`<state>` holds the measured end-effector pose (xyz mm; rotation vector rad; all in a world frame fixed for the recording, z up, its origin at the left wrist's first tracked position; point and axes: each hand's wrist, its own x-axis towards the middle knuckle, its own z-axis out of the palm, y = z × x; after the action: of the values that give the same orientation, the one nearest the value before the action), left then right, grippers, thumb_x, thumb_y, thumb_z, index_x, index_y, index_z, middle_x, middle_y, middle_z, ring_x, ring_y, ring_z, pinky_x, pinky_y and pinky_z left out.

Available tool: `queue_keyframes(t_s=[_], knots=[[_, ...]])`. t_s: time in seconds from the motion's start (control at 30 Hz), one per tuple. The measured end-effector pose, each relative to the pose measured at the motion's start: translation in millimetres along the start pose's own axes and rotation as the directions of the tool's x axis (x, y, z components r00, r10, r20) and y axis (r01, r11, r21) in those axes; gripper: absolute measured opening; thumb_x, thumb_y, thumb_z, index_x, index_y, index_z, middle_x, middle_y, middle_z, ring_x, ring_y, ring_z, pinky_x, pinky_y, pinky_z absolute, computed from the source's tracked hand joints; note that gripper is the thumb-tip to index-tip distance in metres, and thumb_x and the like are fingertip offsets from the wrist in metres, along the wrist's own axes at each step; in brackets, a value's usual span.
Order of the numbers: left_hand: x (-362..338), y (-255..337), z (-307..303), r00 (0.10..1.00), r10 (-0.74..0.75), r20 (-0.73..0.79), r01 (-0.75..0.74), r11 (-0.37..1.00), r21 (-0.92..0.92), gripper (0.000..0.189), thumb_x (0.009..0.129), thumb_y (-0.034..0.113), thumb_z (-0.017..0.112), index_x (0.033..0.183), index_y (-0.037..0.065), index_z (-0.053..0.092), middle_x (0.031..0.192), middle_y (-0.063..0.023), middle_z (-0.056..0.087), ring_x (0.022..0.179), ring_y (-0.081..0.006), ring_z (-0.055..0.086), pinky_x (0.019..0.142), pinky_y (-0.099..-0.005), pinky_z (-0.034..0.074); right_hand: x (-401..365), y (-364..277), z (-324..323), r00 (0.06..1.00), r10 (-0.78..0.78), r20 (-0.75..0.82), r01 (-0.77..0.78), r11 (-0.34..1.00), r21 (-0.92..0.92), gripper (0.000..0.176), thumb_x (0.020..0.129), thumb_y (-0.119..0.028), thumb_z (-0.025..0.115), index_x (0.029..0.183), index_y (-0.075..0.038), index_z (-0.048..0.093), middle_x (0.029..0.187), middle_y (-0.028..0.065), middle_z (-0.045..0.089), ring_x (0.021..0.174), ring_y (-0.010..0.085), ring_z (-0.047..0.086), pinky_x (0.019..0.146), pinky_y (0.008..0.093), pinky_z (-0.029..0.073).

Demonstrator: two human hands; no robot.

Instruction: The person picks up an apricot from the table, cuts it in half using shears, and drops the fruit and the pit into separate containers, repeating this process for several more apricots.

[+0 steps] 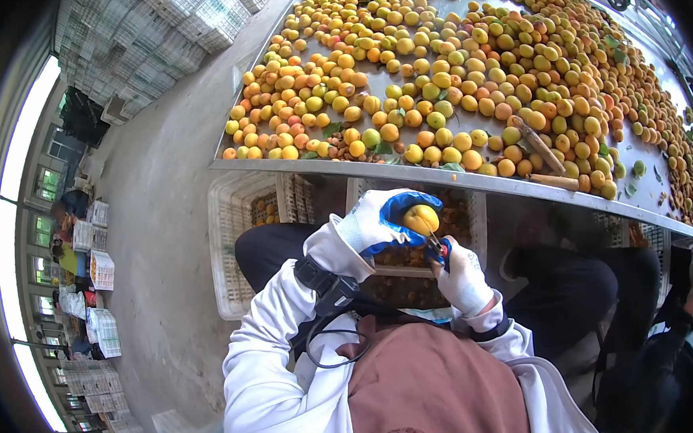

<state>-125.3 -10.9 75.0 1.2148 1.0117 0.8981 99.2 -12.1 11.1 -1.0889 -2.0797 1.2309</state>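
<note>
My left hand (380, 222), in a white glove with blue palm and fingers, is closed around a yellow apricot (420, 219) over the crates below the table edge. In my right hand (463, 279), also gloved, is a small cutting tool (441, 250) with dark and red parts; its tip meets the lower side of the apricot. Beyond both hands, the metal table (343, 167) bears a large spread of yellow, orange and greenish apricots (465, 74), with some leaves among them.
A white plastic crate (225, 248) stands under the table edge at left, with another crate (478, 224) beneath my hands. Wooden sticks (545, 149) lie on the fruit. At right sits another person (649, 365). Stacked crates (153, 38) stand at the upper left.
</note>
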Motion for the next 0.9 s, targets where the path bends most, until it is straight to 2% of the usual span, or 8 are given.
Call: queue_keyframes(t_s=[0.13,0.17,0.23,0.37,0.5,0.73,0.87,0.9], knots=[[0.0,-22.1,25.9,0.997,-0.058,-0.046,0.039,0.936,-0.351,0.057,0.087,0.019,0.078,0.135,-0.002,0.054,0.123,-0.0194,0.065,0.104,-0.0251,0.068,0.095,-0.0389,0.054,2.8,14.8,15.4,0.996,-0.033,-0.080,0.044,0.989,0.140,0.019,0.087,-0.008,0.068,0.102,0.000,0.059,0.082,0.0243,0.065,0.081,0.0455,0.064,0.067,0.0459,0.050],[2.3,-35.9,33.1,0.994,-0.070,-0.078,0.016,0.839,-0.543,0.057,0.089,0.022,0.076,0.136,-0.001,0.053,0.123,-0.0205,0.065,0.102,-0.0254,0.068,0.094,-0.0388,0.055,3.0,17.3,16.4,0.999,0.038,-0.026,-0.035,0.990,0.136,0.017,0.094,-0.001,0.056,0.109,0.001,0.062,0.091,0.0202,0.069,0.085,0.0371,0.068,0.075,0.0396,0.051],[4.6,-44.6,47.1,0.986,-0.114,-0.119,-0.013,0.662,-0.749,0.056,0.094,0.029,0.071,0.137,0.000,0.052,0.125,-0.0217,0.063,0.098,-0.0248,0.068,0.090,-0.0377,0.056,3.7,21.1,18.5,0.998,0.050,-0.047,-0.040,0.980,0.197,0.017,0.095,-0.001,0.055,0.110,0.001,0.063,0.089,0.0168,0.069,0.083,0.0307,0.067,0.075,0.0377,0.050],[9.2,-49.1,53.5,0.979,-0.059,-0.195,-0.090,0.731,-0.677,0.057,0.096,0.025,0.068,0.143,0.001,0.046,0.122,-0.0129,0.063,0.117,-0.0270,0.063,0.100,-0.0395,0.052,1.1,11.1,6.9,0.992,0.112,-0.049,-0.094,0.955,0.280,0.018,0.097,-0.001,0.052,0.112,0.002,0.064,0.086,0.0088,0.065,0.080,0.0163,0.058,0.075,0.0323,0.048],[13.9,-42.6,39.8,0.987,0.045,-0.157,-0.117,0.866,-0.486,0.061,0.094,0.022,0.072,0.144,0.000,0.044,0.120,-0.0103,0.063,0.122,-0.0277,0.060,0.103,-0.0395,0.051,1.2,9.5,2.9,0.997,0.075,-0.022,-0.066,0.956,0.286,0.019,0.098,0.000,0.051,0.112,0.002,0.063,0.084,0.0087,0.063,0.079,0.0151,0.055,0.075,0.0306,0.047],[24.5,-72.5,69.3,0.971,-0.131,-0.199,-0.092,0.566,-0.820,0.043,0.101,0.031,0.059,0.133,0.001,0.057,0.122,-0.0154,0.066,0.115,-0.0296,0.064,0.099,-0.0438,0.052,6.6,16.8,17.1,0.978,0.176,-0.115,-0.151,0.969,0.197,0.020,0.099,-0.001,0.048,0.112,0.005,0.062,0.092,0.0099,0.068,0.088,0.0166,0.062,0.080,0.0330,0.049],[24.7,-70.0,54.6,0.970,-0.195,-0.143,0.003,0.599,-0.801,0.043,0.100,0.025,0.062,0.135,0.002,0.054,0.126,-0.0165,0.064,0.116,-0.0270,0.063,0.102,-0.0425,0.050,2.6,24.1,15.1,0.983,0.162,-0.089,-0.119,0.923,0.367,0.019,0.102,-0.005,0.048,0.110,0.004,0.062,0.093,0.0064,0.067,0.087,0.0138,0.060,0.080,0.0311,0.050],[26.0,-65.4,51.2,0.980,-0.085,-0.181,-0.060,0.739,-0.671,0.045,0.098,0.021,0.064,0.138,0.003,0.052,0.128,-0.0164,0.063,0.116,-0.0263,0.063,0.103,-0.0416,0.050,2.9,19.1,11.6,0.983,0.171,-0.070,-0.121,0.884,0.452,0.019,0.103,-0.007,0.048,0.109,0.003,0.063,0.092,0.0054,0.066,0.087,0.0126,0.060,0.079,0.0300,0.049]])
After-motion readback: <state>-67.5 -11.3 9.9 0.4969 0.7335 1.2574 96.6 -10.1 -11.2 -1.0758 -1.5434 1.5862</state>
